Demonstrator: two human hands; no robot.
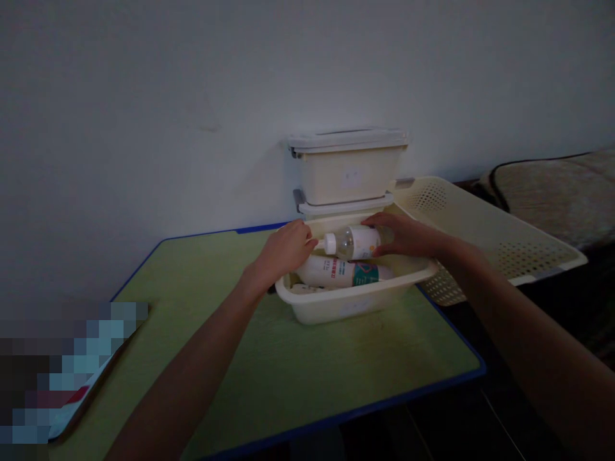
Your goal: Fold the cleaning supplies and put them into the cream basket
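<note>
A cream plastic bin [331, 301] stands on the green table. Across its top lies a clear pump bottle [364, 241] with a white cap and a white label, tipped on its side. The fingers of my right hand [401, 234] wrap round its base end. At the other end, the curled fingers and thumb of my left hand [291, 245] close on the slim white nozzle, above the bin's left rim. Under the pump bottle, a larger white bottle [331, 272] with red print and a green label lies inside the bin. Its ends are partly hidden.
Two lidded cream boxes [353, 176] are stacked behind the bin, against the wall. A large perforated cream basket [480, 224] is at the right, beside a beige cushion [562, 192]. The green table [230, 378] has a blue edge. A partly pixelated flat item [77, 397] lies at lower left.
</note>
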